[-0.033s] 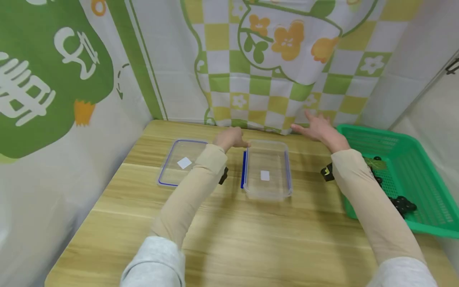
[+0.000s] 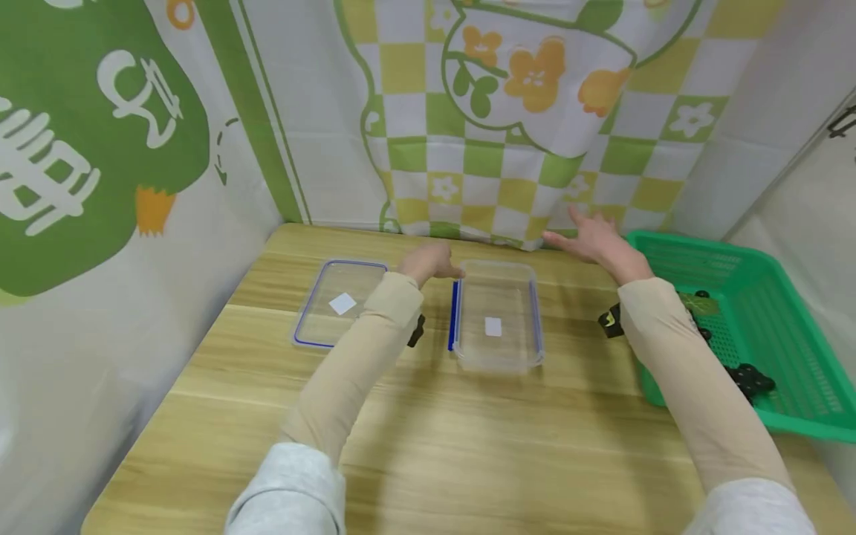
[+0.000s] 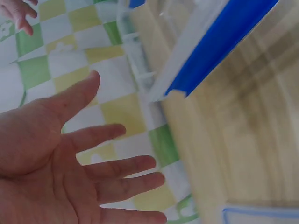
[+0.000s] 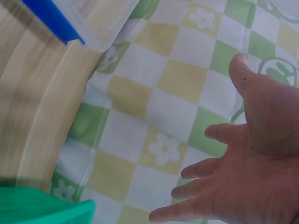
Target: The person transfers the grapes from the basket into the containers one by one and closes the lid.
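Note:
My left hand point(image 2: 428, 261) hovers beside the far left corner of a clear plastic box point(image 2: 500, 364) with blue side clips. In the left wrist view the fingers of that hand point(image 3: 70, 163) are spread, with nothing held. A clear lid point(image 2: 361, 276) with a blue seal and a white label lies left of the box, partly hidden by my left forearm. My right hand point(image 2: 595, 241) is raised between the box and a green basket point(image 2: 796, 312). Its palm and spread fingers show in the right wrist view, where the hand point(image 4: 261, 149) holds nothing.
Inside the basket at the right lie several small black items point(image 2: 750, 380) and a greenish piece point(image 2: 701, 305), too small to identify. A patterned curtain point(image 2: 501, 163) hangs behind the wooden table point(image 2: 468, 446). Black devices point(image 2: 610, 321) sit at both wrists.

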The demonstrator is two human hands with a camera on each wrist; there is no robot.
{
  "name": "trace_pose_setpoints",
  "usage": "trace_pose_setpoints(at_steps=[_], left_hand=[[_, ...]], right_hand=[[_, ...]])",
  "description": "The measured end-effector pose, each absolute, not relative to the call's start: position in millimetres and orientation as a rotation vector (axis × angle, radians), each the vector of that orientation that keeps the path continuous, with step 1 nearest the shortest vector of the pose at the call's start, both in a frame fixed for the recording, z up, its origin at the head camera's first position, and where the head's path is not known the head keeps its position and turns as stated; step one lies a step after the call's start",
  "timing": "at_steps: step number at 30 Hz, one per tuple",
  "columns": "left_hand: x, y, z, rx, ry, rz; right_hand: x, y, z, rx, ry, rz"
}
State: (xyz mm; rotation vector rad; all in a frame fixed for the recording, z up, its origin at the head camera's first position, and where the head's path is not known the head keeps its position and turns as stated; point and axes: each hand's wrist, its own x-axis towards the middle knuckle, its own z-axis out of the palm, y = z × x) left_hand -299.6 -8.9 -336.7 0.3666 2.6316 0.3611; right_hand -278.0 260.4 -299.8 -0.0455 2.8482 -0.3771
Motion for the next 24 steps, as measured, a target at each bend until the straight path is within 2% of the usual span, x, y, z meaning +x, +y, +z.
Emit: trace_pose_setpoints(at_steps=[11, 24], left_hand=[[-279, 10, -394, 0.160, 2.589, 0.796], [-283, 22, -401, 0.158, 2.633, 0.768]], right_hand=[[-260, 314, -304, 0.065, 2.818, -0.385], [-237, 394, -313, 0.200, 2.746, -0.345]])
